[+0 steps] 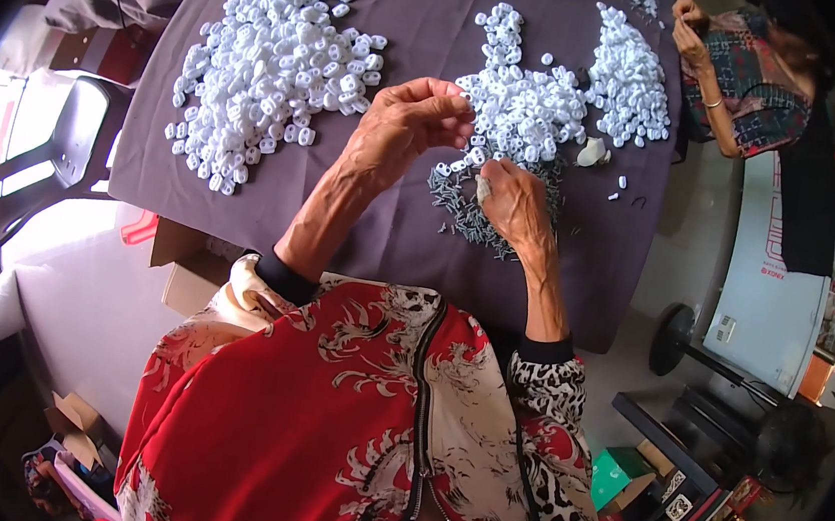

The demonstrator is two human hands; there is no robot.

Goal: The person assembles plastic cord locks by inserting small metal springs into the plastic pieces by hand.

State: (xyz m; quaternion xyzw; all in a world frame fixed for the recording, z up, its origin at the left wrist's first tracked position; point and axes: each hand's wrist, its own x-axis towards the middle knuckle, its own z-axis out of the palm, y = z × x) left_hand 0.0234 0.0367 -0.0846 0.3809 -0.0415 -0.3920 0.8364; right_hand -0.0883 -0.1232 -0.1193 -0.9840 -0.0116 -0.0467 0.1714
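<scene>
My left hand (413, 119) is closed in a pinch at the left edge of the middle pile of small white plastic pieces (527, 110). A white piece shows at its fingertips. Lower and to the right, my right hand (515, 205) is closed over a heap of small grey screws (472, 221), a pale covering on one digit. Whatever its fingers hold is hidden. A few white pieces lie between the two hands, on the edge of the screws. The white pieces look rounded, with holes in them.
A larger pile of white pieces (264, 75) spreads over the left of the dark cloth-covered table (361, 220). Another white pile (631, 80) lies at the right, near a small crumpled pale object (594, 153). A co-worker (746, 81) sits at the right edge. A black chair (56, 155) stands left.
</scene>
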